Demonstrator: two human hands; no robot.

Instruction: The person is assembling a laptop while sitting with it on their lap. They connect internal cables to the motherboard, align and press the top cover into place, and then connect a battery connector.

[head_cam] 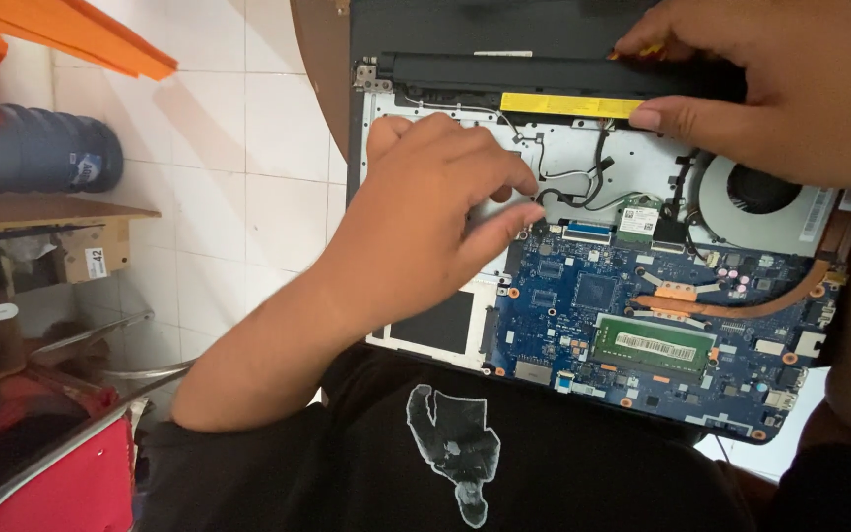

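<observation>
A long yellow sticker (571,104) runs along the black battery bar. A small white label (639,220) sits beside the round fan. A white striped label (653,346) lies on the green memory stick. A brown cardboard box (91,254) with a white tag sits under the wooden shelf on the left.

Colours here: the motherboard (642,325) is deep blue with a green RAM stick (654,345) and copper-orange heat pipe (741,307). The battery (563,77) is black with a yellow label strip (571,104). Laptop chassis (583,158) looks silvery white inside. Black t-shirt (445,463) has a grey-white print. Floor tiles (238,148) white, folder (61,34) bright orange, chair seat (71,483) red.
</observation>
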